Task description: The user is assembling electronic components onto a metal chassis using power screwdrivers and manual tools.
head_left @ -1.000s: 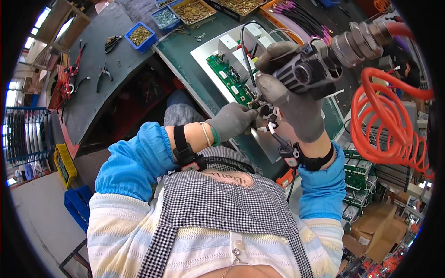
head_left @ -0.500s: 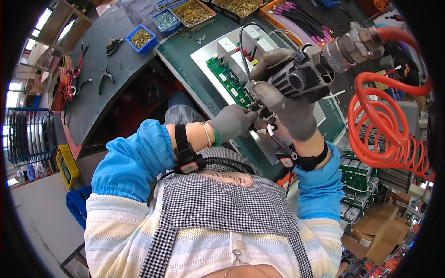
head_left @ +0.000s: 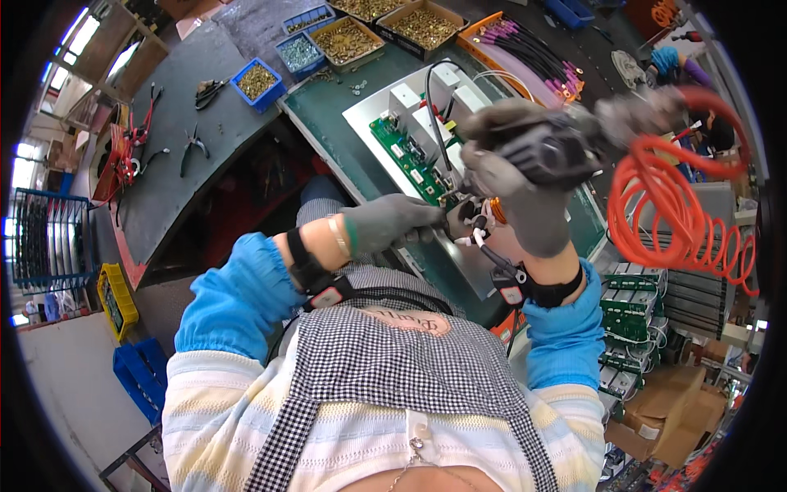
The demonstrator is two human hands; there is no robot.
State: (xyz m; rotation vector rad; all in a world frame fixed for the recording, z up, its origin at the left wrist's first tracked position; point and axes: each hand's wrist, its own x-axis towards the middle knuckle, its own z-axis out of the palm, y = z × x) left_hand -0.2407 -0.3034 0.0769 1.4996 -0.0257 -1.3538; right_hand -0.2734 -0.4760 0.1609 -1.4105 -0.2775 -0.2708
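1. Our right hand (head_left: 525, 205), in a grey glove, is wrapped tight around a dark power screwdriver (head_left: 553, 148). The tool is chunky and black and looks a bit blurry.
2. An orange curly hose (head_left: 672, 221) runs from the back end of the tool and loops off to the right.
3. The tool points down at a white metal tray (head_left: 459, 254) on the green mat (head_left: 328, 123).
4. Our left hand (head_left: 393, 225), also in a grey glove, rests its fingers at the same spot under the tool's tip. We cannot tell if it pinches something small there.
5. A green circuit board (head_left: 406, 160) lies in the tray, just above our left hand, with white boxes beside it.
6. Bins of small brass parts (head_left: 348, 39) sit at the far edge of the table.
7. Pliers (head_left: 193, 148) lie on the dark bench to the left.
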